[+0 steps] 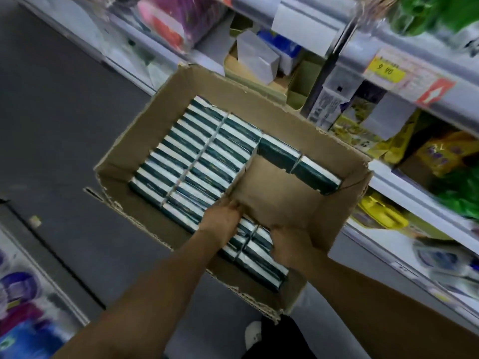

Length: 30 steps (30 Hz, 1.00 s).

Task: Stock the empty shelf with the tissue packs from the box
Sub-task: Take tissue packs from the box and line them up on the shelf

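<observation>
Both hands reach into the cardboard box [145, 156]: the left hand [220, 216] and right hand [290, 246] each have a curled grip on the tissue packs [255, 248] at 6 o'clock; more rows fill its 9 o'clock side.

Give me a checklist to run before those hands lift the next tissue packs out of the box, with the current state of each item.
1. Left hand on the packs: ok, it rests on the near group of tissue packs.
2. Right hand on the packs: ok, it touches the same group from the right.
3. Firm grip on both sides: cannot tell, the fingertips are hidden.
4. Room to lift: ok, the box is open on top, with a bare patch of floor beside the packs.
5. Packs left to stock: ok, two long rows fill the left side.
6. Empty shelf ready: cannot tell, the visible shelves hold goods.
</observation>
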Tool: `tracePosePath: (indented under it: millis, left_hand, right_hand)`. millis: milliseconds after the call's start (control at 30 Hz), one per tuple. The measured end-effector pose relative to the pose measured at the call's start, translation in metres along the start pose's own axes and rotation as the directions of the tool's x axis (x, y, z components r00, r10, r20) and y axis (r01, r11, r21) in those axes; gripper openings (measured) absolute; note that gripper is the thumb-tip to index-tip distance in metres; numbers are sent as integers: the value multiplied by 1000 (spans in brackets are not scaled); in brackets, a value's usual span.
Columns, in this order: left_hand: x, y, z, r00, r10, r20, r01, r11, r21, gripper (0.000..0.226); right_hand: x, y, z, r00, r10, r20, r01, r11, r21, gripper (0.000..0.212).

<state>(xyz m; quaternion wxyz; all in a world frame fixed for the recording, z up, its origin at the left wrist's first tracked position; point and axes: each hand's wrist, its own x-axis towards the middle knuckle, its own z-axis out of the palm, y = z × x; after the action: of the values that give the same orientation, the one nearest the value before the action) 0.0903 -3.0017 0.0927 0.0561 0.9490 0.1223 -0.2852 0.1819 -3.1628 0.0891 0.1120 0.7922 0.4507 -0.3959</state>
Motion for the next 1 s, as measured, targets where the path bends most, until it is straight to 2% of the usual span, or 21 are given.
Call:
tracePosePath:
  millis: [67, 133, 200, 267, 333, 367, 433, 500, 533, 600, 667, 733, 833, 900, 1000]
  left_hand:
    - [12, -2, 0, 999, 43, -2, -43, 998, 39, 49]
    - [22, -1, -3, 996, 88, -3, -88, 994, 70, 44]
    - [31, 0, -6, 989, 129, -70, -121, 987, 106, 37]
    - [36, 0, -12, 988, 153, -6, -151, 981, 125, 33]
    - [40, -2, -19, 984, 176, 31, -178, 982, 68, 31]
    - [39, -5, -23, 985, 171, -1, -171, 985, 18, 33]
    - [34, -8, -40, 990, 104, 95, -99, 994, -53, 29]
    - [26, -14, -58, 998, 43, 49, -40, 997, -69, 31]
    - [21, -17, -70, 999, -8, 34, 12, 989, -144, 32]
    - [8, -24, -96, 993, -104, -51, 83, 946, -314, 34]
    - [-1, -30, -118, 983, -167, -80, 113, 883, -456, 32]
    - [-9, -35, -144, 976, -191, -109, 109, 850, -516, 34]
    - [-26, -40, -186, 967, -177, -182, 44, 823, -567, 35]
    - [-37, -46, -210, 960, -166, -227, -15, 778, -628, 32]
    - [-55, -56, -241, 948, -172, -268, -72, 704, -707, 31]
  right_hand:
    - [5, -4, -5, 1000, 1, 14, -1, 1000, -8, 12]
    - [10, -6, -7, 999, 40, 27, -40, 999, -23, 24]
    - [16, -3, -5, 997, 71, 25, -71, 997, 10, 27]
    - [20, 2, -8, 996, 85, 26, -86, 995, 54, 26]
    - [18, 7, -20, 995, 98, 22, -100, 991, 88, 29]
    - [16, 11, -28, 994, 107, 11, -108, 989, 101, 30]
    - [9, 19, -50, 993, 114, -18, -111, 984, 142, 30]
    - [-1, 30, -76, 990, 121, -72, -106, 977, 186, 29]
    - [-7, 36, -90, 987, 127, -94, -103, 967, 231, 32]
    - [-26, 46, -123, 978, 158, -134, -102, 930, 352, 36]
    - [-37, 54, -148, 972, 193, -137, -104, 868, 486, 23]
    - [-50, 58, -172, 970, 198, -138, -70, 777, 625, 18]
    - [-72, 53, -198, 967, 182, -181, 12, 672, 740, 20]
    - [-89, 46, -213, 962, 181, -205, 58, 600, 798, 14]
    - [-116, 31, -232, 939, 211, -272, 116, 550, 827, 12]
